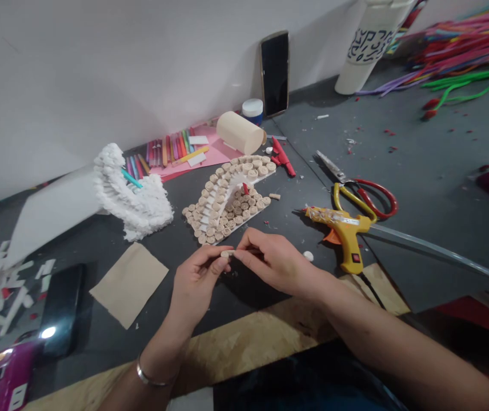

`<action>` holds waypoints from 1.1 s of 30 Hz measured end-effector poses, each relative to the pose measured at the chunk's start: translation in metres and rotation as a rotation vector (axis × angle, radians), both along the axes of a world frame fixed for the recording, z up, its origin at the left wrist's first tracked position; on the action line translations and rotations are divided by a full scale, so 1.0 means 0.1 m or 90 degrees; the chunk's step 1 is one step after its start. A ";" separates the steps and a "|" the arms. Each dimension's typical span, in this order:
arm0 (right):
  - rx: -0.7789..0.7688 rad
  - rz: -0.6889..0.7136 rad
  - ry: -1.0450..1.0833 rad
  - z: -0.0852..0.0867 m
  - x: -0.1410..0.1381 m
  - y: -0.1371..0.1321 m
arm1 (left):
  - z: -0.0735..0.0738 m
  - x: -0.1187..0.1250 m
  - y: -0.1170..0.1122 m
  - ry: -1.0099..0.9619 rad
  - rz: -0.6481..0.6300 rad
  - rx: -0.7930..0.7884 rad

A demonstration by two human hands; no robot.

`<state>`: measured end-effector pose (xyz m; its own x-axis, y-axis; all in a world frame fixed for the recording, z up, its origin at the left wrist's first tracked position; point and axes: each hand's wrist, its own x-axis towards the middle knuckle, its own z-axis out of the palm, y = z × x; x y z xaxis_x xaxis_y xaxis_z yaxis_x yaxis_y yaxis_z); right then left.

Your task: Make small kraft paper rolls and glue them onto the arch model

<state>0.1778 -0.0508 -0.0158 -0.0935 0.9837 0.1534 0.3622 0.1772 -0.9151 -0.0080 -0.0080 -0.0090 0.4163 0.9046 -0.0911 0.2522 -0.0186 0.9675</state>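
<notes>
Both my hands meet at the near side of the table over a small beige paper roll (pixel 227 254). My left hand (pixel 199 282) pinches it between thumb and fingers. The fingertips of my right hand (pixel 270 260) are closed at its right end. Just beyond them lies an arched white piece (pixel 227 200) covered with many beige paper rolls, with a bit of red inside the arch. One loose roll (pixel 275 196) rests to its right. A square of beige paper (pixel 129 284) lies flat to the left of my left hand.
A yellow glue gun (pixel 339 225) with a long glue stick lies at right, beside scissors (pixel 351 188). A fluffy white arch (pixel 131 194) stands at left. Behind are pastels (pixel 171 149), a beige paper tube (pixel 240 132), a phone (pixel 275 74) and a tumbler (pixel 368 48).
</notes>
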 end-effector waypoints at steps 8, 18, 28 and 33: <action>0.068 0.023 -0.041 -0.05 -0.04 -0.02 | -0.03 -0.01 0.01 -0.008 0.034 -0.052; 0.035 0.076 -0.019 -0.04 -0.03 -0.02 | -0.03 -0.03 0.07 -0.068 -0.035 -0.116; 0.002 0.046 -0.005 -0.02 -0.03 0.01 | 0.04 -0.04 0.07 -0.027 -0.040 -0.075; 0.050 0.055 -0.021 -0.02 -0.01 0.02 | 0.04 -0.03 0.05 0.018 -0.032 -0.053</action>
<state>0.1771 -0.0486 -0.0179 -0.1835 0.9568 0.2254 0.3729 0.2799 -0.8847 -0.0109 -0.0029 -0.0049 0.4570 0.8717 -0.1769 0.2803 0.0477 0.9587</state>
